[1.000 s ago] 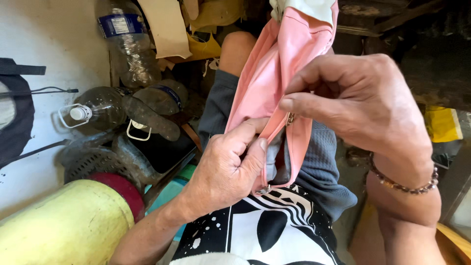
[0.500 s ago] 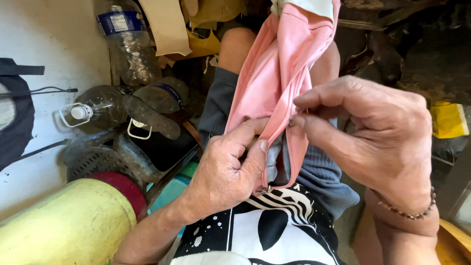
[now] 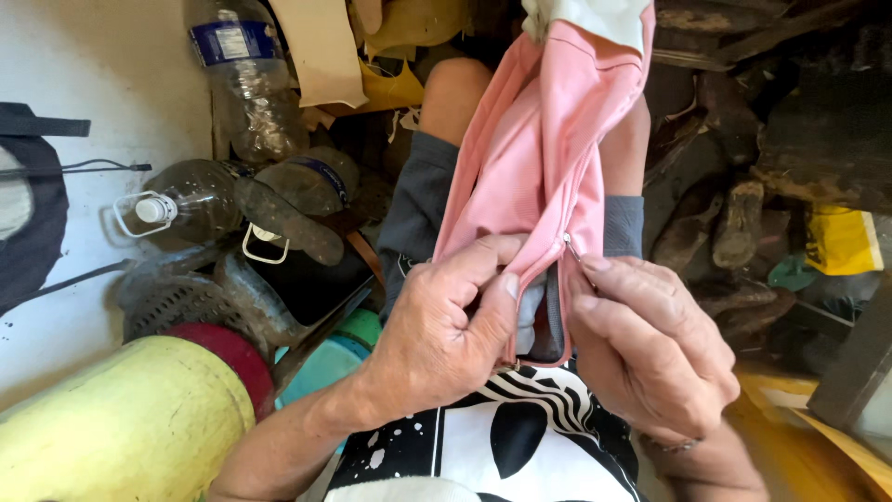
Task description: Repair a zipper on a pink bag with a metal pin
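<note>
Lowered since before, right hand (image 3: 655,349) pinches zipper pull (image 3: 569,245); left hand (image 3: 446,325) grips pink garment (image 3: 548,158) beside it.

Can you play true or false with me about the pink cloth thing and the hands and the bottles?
1. Both hands are touching the pink fabric item. True: the left hand and the right hand pinch it on either side of a slit.
2. The pink fabric item has a zipper. True: a small metal zipper pull shows at the top of the slit, by the right hand's fingertips.
3. The pink fabric item lies flat on the floor. False: it is draped over the person's knee.
4. The plastic bottles are on the right side. False: they are on the left, by the white wall.
5. The big rounded object at lower left is blue. False: it is yellow.
</note>
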